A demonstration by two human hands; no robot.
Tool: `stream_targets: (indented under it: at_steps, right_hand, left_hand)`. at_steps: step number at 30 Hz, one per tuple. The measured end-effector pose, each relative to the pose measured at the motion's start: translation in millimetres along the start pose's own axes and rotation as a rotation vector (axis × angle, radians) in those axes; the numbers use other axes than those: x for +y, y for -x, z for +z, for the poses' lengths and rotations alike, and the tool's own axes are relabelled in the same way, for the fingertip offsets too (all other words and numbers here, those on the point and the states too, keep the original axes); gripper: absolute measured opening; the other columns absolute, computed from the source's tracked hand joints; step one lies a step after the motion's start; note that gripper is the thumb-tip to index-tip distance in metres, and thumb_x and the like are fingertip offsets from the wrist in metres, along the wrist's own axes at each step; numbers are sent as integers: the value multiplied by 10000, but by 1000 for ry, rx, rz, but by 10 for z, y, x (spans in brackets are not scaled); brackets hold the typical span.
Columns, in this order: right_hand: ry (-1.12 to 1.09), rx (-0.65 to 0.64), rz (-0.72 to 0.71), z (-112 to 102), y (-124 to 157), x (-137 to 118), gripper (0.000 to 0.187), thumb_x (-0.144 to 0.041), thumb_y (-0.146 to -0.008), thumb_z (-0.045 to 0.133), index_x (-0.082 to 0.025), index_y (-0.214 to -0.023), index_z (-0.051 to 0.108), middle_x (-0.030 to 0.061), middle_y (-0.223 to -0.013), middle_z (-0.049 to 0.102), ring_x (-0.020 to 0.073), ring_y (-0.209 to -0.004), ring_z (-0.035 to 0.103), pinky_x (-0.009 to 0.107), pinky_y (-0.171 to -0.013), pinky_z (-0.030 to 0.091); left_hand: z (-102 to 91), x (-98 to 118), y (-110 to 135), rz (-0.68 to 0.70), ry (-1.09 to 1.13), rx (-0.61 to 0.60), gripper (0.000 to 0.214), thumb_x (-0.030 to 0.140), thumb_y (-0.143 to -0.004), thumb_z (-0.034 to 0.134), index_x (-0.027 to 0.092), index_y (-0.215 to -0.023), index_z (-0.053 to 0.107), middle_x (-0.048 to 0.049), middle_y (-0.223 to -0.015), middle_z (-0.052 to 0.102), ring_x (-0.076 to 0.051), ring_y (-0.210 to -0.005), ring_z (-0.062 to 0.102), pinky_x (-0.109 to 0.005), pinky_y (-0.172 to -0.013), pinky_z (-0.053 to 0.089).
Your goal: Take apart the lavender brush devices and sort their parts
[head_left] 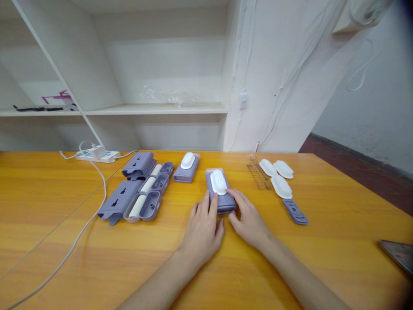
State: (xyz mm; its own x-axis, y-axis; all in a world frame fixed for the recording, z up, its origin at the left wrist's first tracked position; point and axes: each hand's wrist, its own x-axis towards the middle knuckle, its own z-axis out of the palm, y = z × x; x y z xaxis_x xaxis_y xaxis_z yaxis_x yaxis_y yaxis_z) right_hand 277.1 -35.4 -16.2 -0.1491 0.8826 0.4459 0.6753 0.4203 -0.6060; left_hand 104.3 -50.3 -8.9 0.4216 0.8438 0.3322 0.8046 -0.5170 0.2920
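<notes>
A purple plastic case with a white oval cap (219, 189) lies flat on the orange wooden table (64, 241), just ahead of me. My left hand (203, 230) rests on its near left side, fingers stretched forward and touching the case. On the case's near right edge sits my right hand (248, 219), its fingers curled against that edge. Both hands hold the case in place between them.
A second purple case with a white cap (187, 168) lies further back. Left of it sit open purple housings with white rollers (142, 193). Three white oval caps (279, 176), metal springs (259, 174) and a purple insert (295, 212) lie right. A power strip (97, 155) with cables is far left; a phone (398, 255) at the right edge.
</notes>
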Motion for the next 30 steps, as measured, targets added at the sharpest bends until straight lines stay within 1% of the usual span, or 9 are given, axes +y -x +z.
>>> stream_targets:
  at_steps: [7,14,19,25,28,30]
  right_hand:
    - [8,3,-14,-9,-4,-11,599,-70,-707,427,-216,-1288,435,82,-1329,497,204,-1248,462,413,-1083,368]
    - [17,-15,-6,-15,7,1,621,-72,-705,432,-198,-1312,421,88,-1364,478,203,-1273,441,416,-1095,356]
    - [32,-5,-3,-8,12,33,627,-73,-707,416,-190,-1323,425,89,-1362,497,203,-1275,453,412,-1084,374]
    - [24,-2,-9,-13,11,36,642,-72,-703,442,-189,-1334,442,87,-1379,490,213,-1281,449,423,-1088,371]
    - [-16,-16,27,-31,-2,35,581,-86,-738,465,-175,-1312,497,87,-1358,519,207,-1266,472,410,-1081,380]
    - [-70,-35,49,-42,-19,41,524,-126,-781,502,-184,-1301,529,80,-1338,540,208,-1248,493,414,-1073,389]
  left_hand:
    - [-1,7,7,-2,9,6,646,259,-882,443,143,-1467,195,-172,-1511,237,-291,-1268,398,-448,-1052,320]
    - [1,7,3,-3,4,5,648,265,-883,442,132,-1467,196,-174,-1503,258,-290,-1274,399,-445,-1056,320]
    - [-7,-9,-18,13,9,10,602,255,-904,420,144,-1461,221,-161,-1488,308,-278,-1313,374,-445,-1057,331]
    - [10,-123,-59,6,53,41,506,219,-924,401,170,-1422,320,-141,-1453,388,-249,-1262,456,-435,-1025,392]
    - [21,-214,-83,25,107,59,482,212,-928,419,198,-1405,352,-119,-1435,422,-235,-1250,478,-423,-1015,416]
    - [28,-266,-98,36,144,66,473,196,-924,430,197,-1393,371,-120,-1424,437,-231,-1244,489,-418,-1014,425]
